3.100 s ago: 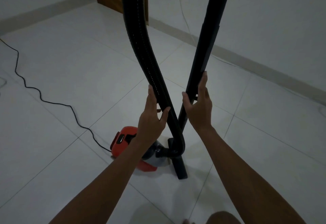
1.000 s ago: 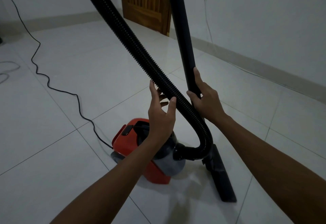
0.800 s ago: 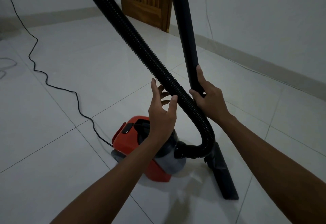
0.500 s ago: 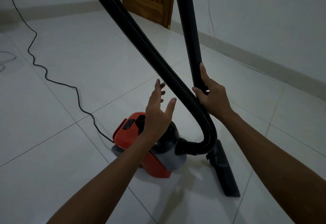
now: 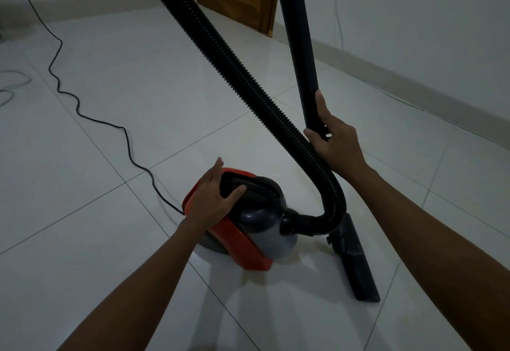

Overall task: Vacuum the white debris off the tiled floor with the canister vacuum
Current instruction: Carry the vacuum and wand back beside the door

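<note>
Gripping one wand [image 5: 299,47], right hand [image 5: 335,145]; left hand [image 5: 214,198] open-fingered over one canister vacuum [image 5: 256,229].

Both my arms are reaching forward.
My left hand [image 5: 214,201] is resting flat atop the vacuum canister [image 5: 256,221]; my right hand [image 5: 332,143] is gripping above it.

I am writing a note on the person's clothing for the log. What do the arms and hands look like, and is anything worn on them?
Both forearms are bare as far as the picture shows: no sleeves come into view. The left hand and the right hand wear no gloves, and I see no watch, ring or bracelet. The light is dim, so small details could be missed.
</note>
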